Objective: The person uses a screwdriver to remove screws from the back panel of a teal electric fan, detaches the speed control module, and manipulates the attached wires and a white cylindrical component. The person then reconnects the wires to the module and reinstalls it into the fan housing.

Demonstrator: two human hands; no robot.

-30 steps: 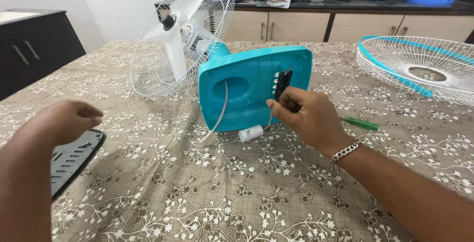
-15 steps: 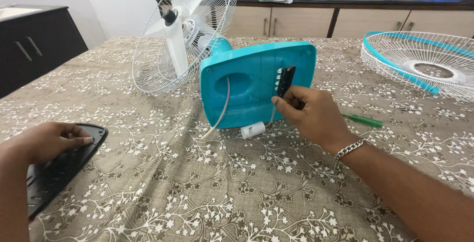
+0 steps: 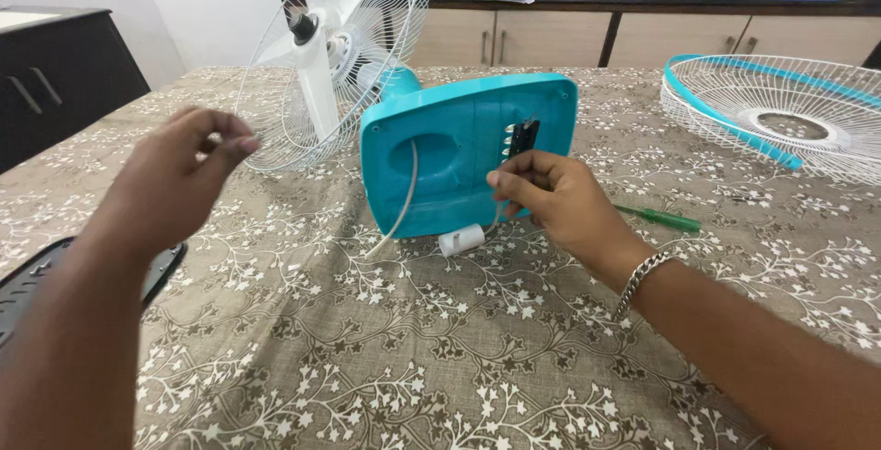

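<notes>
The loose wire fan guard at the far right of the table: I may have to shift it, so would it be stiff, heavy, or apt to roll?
The wire fan guard is probably light for its size, being mostly thin open wire. It likely flexes a little, since only the teal rim stiffens it. Lying flat on the tablecloth, it should slide rather than roll.

White wall, beige cabinets, dark cupboard.

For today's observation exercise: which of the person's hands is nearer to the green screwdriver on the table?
Right. The right hand is just left of the green screwdriver, at the fan base; the left hand is raised far across the table.
</notes>
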